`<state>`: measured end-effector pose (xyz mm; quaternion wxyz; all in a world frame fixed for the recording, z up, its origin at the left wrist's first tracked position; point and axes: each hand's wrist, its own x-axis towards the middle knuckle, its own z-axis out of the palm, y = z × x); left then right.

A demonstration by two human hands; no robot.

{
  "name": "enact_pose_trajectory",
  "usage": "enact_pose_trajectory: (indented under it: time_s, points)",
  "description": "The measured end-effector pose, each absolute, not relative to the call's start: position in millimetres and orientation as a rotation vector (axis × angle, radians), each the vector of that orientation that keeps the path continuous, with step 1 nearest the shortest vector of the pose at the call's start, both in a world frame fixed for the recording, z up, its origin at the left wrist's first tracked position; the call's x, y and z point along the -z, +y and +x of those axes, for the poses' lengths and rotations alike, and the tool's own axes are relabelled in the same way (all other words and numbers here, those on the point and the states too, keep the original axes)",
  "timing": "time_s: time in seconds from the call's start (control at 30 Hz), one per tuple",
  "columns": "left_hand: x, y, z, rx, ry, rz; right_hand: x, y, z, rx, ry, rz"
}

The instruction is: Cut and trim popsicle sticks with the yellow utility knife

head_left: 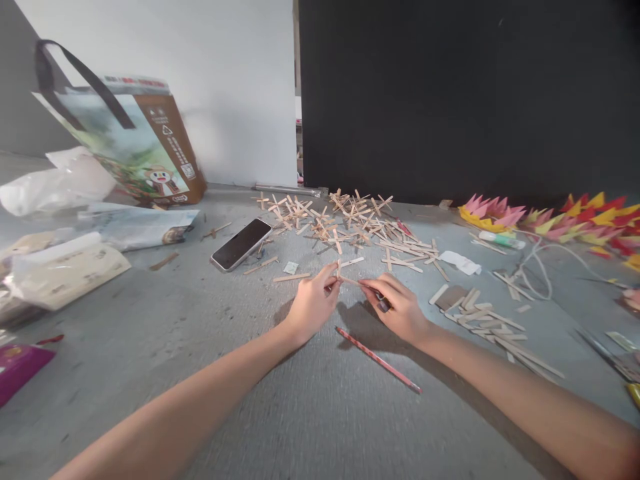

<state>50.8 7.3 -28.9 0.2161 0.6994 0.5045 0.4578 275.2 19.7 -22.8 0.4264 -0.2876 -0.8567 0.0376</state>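
Between my two hands is a small cross of wooden craft sticks [349, 281], one stick pointing up and another running sideways. My left hand [311, 303] pinches the cross near where the sticks meet. The fingertips of my right hand [400, 310] grip the right end of the sideways stick. A small dark object [383, 304] is tucked in my right fingers; its kind I cannot make out. Below the hands a red patterned pencil [379, 360] lies slantwise on the grey surface. Just beyond the hands, a heap of stick crosses [345, 217] spreads out.
A phone [243, 245] lies left of the heap. Loose craft sticks [493, 327] are piled at right, near a glue stick [501, 240], white cord [540, 267] and folded paper flowers [493, 212]. A carrier bag [135, 147] and plastic packets [70, 270] stand at left. A black panel [465, 100] rises behind.
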Motion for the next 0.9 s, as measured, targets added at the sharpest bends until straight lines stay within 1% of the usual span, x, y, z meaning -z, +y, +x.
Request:
enact_pose_trajectory:
  time_s: [0.43, 0.7, 0.9]
  points:
    - [24, 5, 52, -1.280, 1.425, 1.913, 21, 21, 273, -0.103, -2.134, -0.760]
    - [18, 9, 49, -1.279, 1.449, 1.673, 18, 19, 275, -0.127, -2.128, -0.771]
    - [16, 6, 51, -1.276, 1.429, 1.740, 21, 19, 275, -0.112, -2.144, -0.765]
